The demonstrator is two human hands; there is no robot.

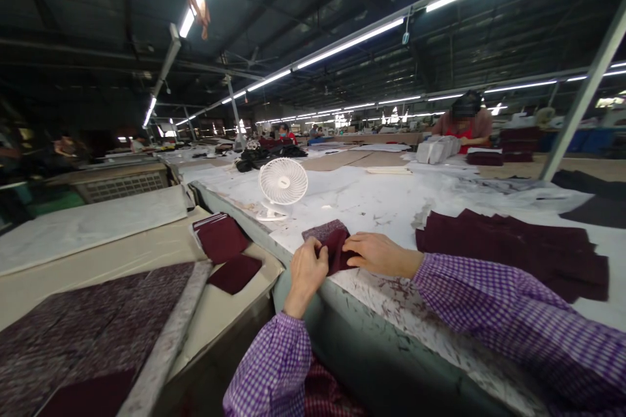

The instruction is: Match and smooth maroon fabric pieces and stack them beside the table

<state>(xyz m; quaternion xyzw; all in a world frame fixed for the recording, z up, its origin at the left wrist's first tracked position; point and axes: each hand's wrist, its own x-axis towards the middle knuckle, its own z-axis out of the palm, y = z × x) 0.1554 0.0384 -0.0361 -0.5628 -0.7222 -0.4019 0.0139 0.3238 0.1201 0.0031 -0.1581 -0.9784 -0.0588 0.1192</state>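
Note:
At the near edge of the white-covered table, my left hand (308,267) pinches a dark maroon fabric piece (335,249) between thumb and fingers. From the other side, my right hand (380,254) grips the right edge of that same piece, with its fingers bent over the cloth. A speckled grey-purple fabric piece (323,230) lies just behind and partly under the maroon one. To the right of my right hand is a spread row of overlapping maroon fabric pieces (508,251). The undersides of my fingers are hidden.
A white clip fan (282,182) stands beyond my hands. On the lower surface at left are maroon fabric stacks (222,238) and speckled cloth (92,319). A co-worker in a red apron (464,124) stands at the far right, beside white bundles (437,149). A slanted metal post (587,88) rises at right.

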